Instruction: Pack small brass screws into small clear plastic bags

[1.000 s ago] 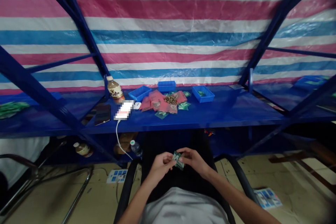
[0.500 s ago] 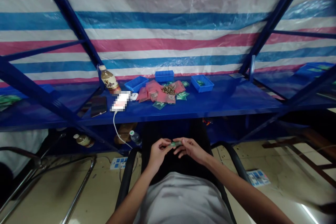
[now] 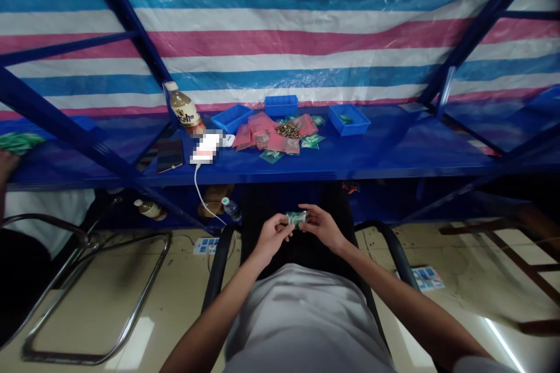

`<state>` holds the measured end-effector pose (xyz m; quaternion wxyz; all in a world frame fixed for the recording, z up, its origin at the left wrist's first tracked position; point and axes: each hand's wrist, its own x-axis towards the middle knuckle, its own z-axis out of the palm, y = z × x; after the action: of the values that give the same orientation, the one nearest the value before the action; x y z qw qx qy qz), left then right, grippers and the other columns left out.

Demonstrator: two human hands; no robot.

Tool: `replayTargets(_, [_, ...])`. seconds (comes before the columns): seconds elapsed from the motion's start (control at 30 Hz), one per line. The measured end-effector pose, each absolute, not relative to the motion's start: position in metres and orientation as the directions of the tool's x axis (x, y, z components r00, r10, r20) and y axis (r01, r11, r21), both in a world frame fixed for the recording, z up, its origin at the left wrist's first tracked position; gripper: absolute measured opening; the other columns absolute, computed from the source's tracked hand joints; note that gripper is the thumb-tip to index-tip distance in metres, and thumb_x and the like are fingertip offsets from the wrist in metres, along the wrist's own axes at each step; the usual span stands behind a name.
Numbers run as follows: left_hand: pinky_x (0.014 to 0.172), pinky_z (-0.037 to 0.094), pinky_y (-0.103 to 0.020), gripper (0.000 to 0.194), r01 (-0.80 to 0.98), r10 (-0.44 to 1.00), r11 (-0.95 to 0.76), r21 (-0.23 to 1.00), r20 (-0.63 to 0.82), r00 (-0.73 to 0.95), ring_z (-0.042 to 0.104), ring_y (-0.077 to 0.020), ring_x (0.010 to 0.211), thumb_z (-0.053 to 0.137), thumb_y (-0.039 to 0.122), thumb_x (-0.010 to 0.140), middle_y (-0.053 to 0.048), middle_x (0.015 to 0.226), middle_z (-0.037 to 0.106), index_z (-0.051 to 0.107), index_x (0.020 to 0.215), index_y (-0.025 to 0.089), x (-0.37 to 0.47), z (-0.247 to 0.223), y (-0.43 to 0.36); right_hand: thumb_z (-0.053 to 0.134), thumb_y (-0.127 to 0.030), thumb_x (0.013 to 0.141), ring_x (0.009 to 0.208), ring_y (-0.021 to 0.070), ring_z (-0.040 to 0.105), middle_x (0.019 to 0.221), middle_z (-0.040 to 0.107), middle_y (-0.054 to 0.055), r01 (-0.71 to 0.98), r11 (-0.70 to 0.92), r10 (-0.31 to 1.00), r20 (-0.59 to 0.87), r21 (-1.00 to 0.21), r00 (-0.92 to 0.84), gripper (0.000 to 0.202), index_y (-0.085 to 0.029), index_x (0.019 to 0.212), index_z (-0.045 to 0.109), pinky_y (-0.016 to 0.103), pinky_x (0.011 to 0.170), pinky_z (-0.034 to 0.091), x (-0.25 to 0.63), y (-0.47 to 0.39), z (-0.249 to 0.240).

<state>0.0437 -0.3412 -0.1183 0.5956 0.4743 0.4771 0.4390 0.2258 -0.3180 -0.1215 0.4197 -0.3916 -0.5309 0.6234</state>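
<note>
A small green-and-clear plastic packet (image 3: 296, 220) is held over my lap, below the front edge of the blue table. My left hand (image 3: 273, 234) pinches its left end between thumb and fingers. At its right end, my right hand (image 3: 322, 227) grips the packet, with the index finger stretched along the top. On the table, pink bags (image 3: 262, 128) lie round a pile of small brassy metal pieces (image 3: 287, 130). Green packets (image 3: 311, 141) lie beside and under them. Behind the pile stands a blue tray (image 3: 280, 105); another blue tray (image 3: 349, 120) holds green packets.
A third blue tray (image 3: 233, 119), a drink bottle (image 3: 186, 109), a dark phone (image 3: 170, 155) and a white cable (image 3: 199, 192) are at the left. Blue metal braces (image 3: 151, 58) flank the table (image 3: 394, 154). Another person's hand shows at the far left edge.
The view has tilted down and shifted slightly. The packet has turned so its flat face shows more, and my right index finger has lifted and straightened. Another person's hand has appeared at far left.
</note>
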Motion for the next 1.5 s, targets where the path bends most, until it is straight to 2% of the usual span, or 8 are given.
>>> replayTargets(0.1, [0.054, 0.042, -0.021, 0.029, -0.063, 0.987, 0.124, 0.99, -0.117, 0.11, 0.055, -0.0092, 0.06, 0.07, 0.039, 0.075, 0.001, 0.07, 0.059, 0.058, 0.085, 0.014, 0.039, -0.118, -0.339, 0.071, -0.039, 0.075, 0.075, 0.0136, 0.061, 0.088, 0.063, 0.002, -0.097, -0.097, 0.942, -0.06, -0.991, -0.331, 0.047, -0.018, 0.115, 0.06, 0.033, 0.072, 0.055, 0.226, -0.317, -0.118])
replayTargets(0.27, [0.07, 0.048, -0.025, 0.019, 0.015, 0.997, -0.054, 0.998, 0.053, 0.054, 0.062, -0.0175, 0.091, 0.072, 0.03, 0.073, -0.008, 0.101, 0.062, 0.06, 0.073, 0.015, 0.032, -0.119, -0.335, 0.054, -0.054, 0.085, 0.078, 0.0177, 0.064, 0.096, 0.062, 0.008, -0.149, -0.253, 0.889, -0.169, -0.956, -0.426, 0.05, -0.02, 0.121, 0.055, 0.034, 0.06, 0.058, 0.224, -0.325, -0.107])
replayTargets(0.4, [0.071, 0.047, -0.026, 0.012, 0.15, 0.978, -0.192, 0.97, 0.178, 0.104, 0.061, -0.0178, 0.092, 0.068, 0.023, 0.075, -0.009, 0.106, 0.061, 0.062, 0.068, 0.016, 0.029, -0.116, -0.334, 0.049, -0.054, 0.089, 0.067, 0.0163, 0.064, 0.086, 0.063, 0.006, -0.19, -0.337, 0.819, -0.188, -0.922, -0.543, 0.045, -0.019, 0.116, 0.054, 0.031, 0.057, 0.055, 0.224, -0.329, -0.101])
replayTargets(0.5, [0.067, 0.045, -0.025, 0.012, 0.221, 0.968, -0.237, 0.946, 0.21, 0.138, 0.059, -0.0152, 0.083, 0.066, 0.022, 0.076, -0.009, 0.108, 0.061, 0.063, 0.066, 0.016, 0.024, -0.112, -0.333, 0.054, -0.05, 0.088, 0.069, 0.0156, 0.063, 0.083, 0.064, 0.007, -0.196, -0.318, 0.818, -0.164, -0.928, -0.552, 0.036, -0.016, 0.095, 0.06, 0.028, 0.059, 0.053, 0.225, -0.33, -0.101])
replayTargets(0.73, [0.069, 0.045, -0.026, 0.015, 0.286, 0.927, -0.336, 0.897, 0.261, 0.271, 0.059, -0.0147, 0.084, 0.06, 0.019, 0.081, -0.008, 0.108, 0.062, 0.07, 0.069, 0.018, 0.021, -0.103, -0.335, 0.07, -0.043, 0.077, 0.059, 0.0106, 0.058, 0.074, 0.061, -0.001, -0.046, -0.222, 0.818, -0.16, -0.974, -0.552, 0.031, -0.016, 0.086, 0.058, 0.023, 0.053, 0.048, 0.225, -0.324, -0.111])
replayTargets(0.97, [0.065, 0.046, -0.024, 0.037, 0.395, 0.986, -0.163, 0.904, 0.143, 0.08, 0.059, -0.0122, 0.073, 0.052, 0.021, 0.085, -0.003, 0.101, 0.066, 0.059, 0.12, 0.026, 0.015, -0.108, -0.331, 0.055, -0.052, 0.087, 0.066, 0.0186, 0.069, 0.078, 0.07, 0.005, -0.156, -0.38, 0.757, -0.209, -0.912, -0.619, 0.035, -0.02, 0.098, 0.045, 0.033, 0.063, 0.053, 0.229, -0.331, -0.099])
replayTargets(1.17, [0.066, 0.049, -0.023, 0.033, 0.433, 0.997, -0.063, 0.899, 0.074, -0.008, 0.062, -0.0119, 0.068, 0.052, 0.027, 0.085, -0.002, 0.092, 0.068, 0.057, 0.117, 0.024, 0.002, -0.124, -0.322, 0.067, -0.052, 0.078, 0.079, 0.0202, 0.071, 0.082, 0.071, 0.005, 0.068, -0.497, 0.625, -0.411, -0.865, -0.664, 0.041, -0.018, 0.09, 0.048, 0.04, 0.08, 0.055, 0.204, -0.343, -0.136])
replayTargets(1.5, [0.069, 0.049, -0.025, 0.026, 0.496, 0.99, -0.064, 0.866, -0.008, 0.142, 0.065, -0.0139, 0.07, 0.053, 0.033, 0.085, -0.003, 0.085, 0.07, 0.064, 0.106, 0.022, 0.004, -0.131, -0.321, 0.066, -0.049, 0.079, 0.076, 0.0235, 0.073, 0.08, 0.072, 0.011, 0.02, -0.616, 0.582, -0.472, -0.788, -0.662, 0.041, -0.017, 0.095, 0.046, 0.04, 0.073, 0.057, 0.206, -0.327, -0.155])
